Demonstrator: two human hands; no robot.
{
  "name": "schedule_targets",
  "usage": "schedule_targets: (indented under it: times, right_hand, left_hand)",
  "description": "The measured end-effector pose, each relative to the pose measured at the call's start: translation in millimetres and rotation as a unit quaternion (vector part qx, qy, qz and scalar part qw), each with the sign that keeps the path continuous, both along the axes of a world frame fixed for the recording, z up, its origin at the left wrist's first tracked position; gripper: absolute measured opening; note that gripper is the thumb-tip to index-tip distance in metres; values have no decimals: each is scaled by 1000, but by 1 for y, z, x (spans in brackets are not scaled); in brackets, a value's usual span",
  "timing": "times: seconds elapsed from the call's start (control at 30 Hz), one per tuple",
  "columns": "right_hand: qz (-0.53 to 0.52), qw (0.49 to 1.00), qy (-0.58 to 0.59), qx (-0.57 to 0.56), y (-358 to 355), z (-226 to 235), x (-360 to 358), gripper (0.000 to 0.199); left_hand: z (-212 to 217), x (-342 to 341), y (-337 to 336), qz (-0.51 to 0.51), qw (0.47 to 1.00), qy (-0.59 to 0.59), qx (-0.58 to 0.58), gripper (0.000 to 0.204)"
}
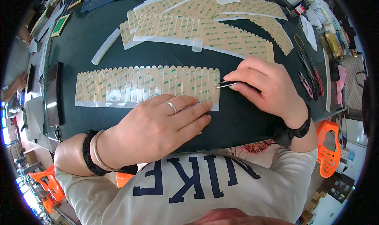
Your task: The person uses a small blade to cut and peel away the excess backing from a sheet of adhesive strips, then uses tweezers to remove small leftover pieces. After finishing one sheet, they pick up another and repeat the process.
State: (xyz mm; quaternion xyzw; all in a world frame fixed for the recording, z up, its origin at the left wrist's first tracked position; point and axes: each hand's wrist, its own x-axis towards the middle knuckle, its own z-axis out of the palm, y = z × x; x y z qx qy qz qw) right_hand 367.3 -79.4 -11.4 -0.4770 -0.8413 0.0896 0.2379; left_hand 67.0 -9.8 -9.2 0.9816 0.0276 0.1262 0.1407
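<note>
A sheet of tan adhesive strips (126, 80) with green print and rounded upper ends lies flat on the dark tabletop in front of me. A white liner edge shows along its lower side. My left hand (158, 120) rests palm down on the sheet's lower right part, fingers stretched out and pressing on it. In my right hand (264, 84) a pair of metal tweezers (231, 84) is pinched between thumb and fingers. The tweezers' tips point left and meet the rightmost strip near the sheet's right edge; whether they grip it I cannot tell.
Behind the sheet lies a fanned pile of similar adhesive sheets (237, 37). A rolled whitish strip (106, 47) is left of the pile. More tweezers and hand tools (310, 77) lie at the right, near a pink cloth (341, 84). A dark flat device (54, 94) stands at the left edge.
</note>
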Motion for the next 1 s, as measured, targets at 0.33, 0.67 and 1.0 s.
schedule_targets:
  times: [0.33, 0.67, 1.0]
  right_hand:
    - [-14, 996, -45, 69, -5, 1, -6, 25]
    - [-20, 1000, 4, 24, -3, -1, -5, 24]
    - [-18, 998, -40, 39, -9, 3, -12, 23]
  left_hand:
    - [0, 0, 0, -1, 1000, -1, 3, 38]
    - [-4, 1, -2, -8, 1000, -20, -11, 39]
    - [-1, -2, 1, -2, 1000, 1, -8, 39]
